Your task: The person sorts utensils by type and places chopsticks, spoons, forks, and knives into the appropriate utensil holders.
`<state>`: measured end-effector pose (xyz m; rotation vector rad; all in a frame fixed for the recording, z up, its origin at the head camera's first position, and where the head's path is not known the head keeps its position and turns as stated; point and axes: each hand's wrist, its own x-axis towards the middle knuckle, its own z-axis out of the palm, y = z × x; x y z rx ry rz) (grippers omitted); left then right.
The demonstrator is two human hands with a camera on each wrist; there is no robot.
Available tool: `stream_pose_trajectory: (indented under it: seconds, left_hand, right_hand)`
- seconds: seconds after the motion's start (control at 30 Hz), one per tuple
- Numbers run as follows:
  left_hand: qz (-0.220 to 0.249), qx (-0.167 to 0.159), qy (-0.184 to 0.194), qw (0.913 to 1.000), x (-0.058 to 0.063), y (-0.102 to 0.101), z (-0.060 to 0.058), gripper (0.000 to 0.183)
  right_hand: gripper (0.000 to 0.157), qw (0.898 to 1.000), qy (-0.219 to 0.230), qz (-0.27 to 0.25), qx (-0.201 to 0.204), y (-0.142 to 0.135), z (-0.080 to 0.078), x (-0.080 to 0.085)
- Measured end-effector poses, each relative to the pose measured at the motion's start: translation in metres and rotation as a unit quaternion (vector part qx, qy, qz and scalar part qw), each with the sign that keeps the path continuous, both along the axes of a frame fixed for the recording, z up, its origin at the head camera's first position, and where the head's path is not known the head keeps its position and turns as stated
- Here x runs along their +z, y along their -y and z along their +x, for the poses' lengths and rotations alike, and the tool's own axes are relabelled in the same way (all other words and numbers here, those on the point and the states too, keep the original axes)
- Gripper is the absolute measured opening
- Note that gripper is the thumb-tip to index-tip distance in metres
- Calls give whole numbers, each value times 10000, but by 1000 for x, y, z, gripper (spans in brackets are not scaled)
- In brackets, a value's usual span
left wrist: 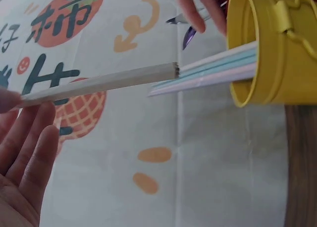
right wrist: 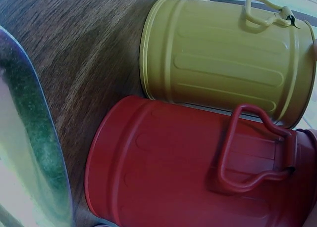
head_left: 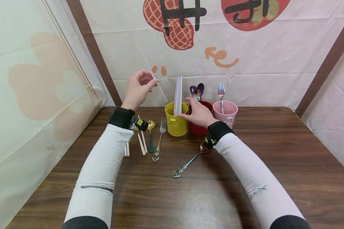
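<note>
Raised in front of the back cloth, my left hand [head_left: 139, 88] pinches a long, thin, whitish wrapped straw [left wrist: 114, 82]. The straw slants, its lower end close to the yellow bucket [head_left: 176, 127]. Several pastel straws [head_left: 178, 95] stand upright in that bucket. My right hand [head_left: 199, 112] lies over the red bucket [right wrist: 163, 162], its thumb at the yellow bucket's rim and its other fingers reaching beside purple spoons [head_left: 200, 87]. Below the right wrist, a shiny spoon [head_left: 193, 159] with an ornate handle lies on the table.
The pink bucket [head_left: 226, 109], with an iridescent fork [head_left: 221, 92] in it, stands right of the red one. Left of the buckets lie a silver fork [head_left: 159, 140], a gold spoon [head_left: 151, 135] with a teal handle, and several light-handled utensils [head_left: 141, 143]. A printed cloth [head_left: 255, 63] hangs behind the table.
</note>
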<state>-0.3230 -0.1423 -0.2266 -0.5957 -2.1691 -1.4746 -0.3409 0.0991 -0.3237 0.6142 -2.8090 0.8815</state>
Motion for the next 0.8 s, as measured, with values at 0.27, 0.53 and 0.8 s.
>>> stream_pose_trajectory:
  seconds: [0.27, 0.53, 0.8]
  left_hand:
    - [167, -71, 389, 9991, -26, -13, -13, 15]
    - [-268, -75, 609, 9978, -49, -23, -25, 15]
    - [-1581, 342, 501, 9856, -71, -34, -29, 17]
  right_hand:
    - [81, 10000, 15, 47, -21, 2, 1, 0]
    - [81, 10000, 9, 81, -57, 1, 1, 4]
    - [80, 10000, -42, 63, -16, 0, 1, 1]
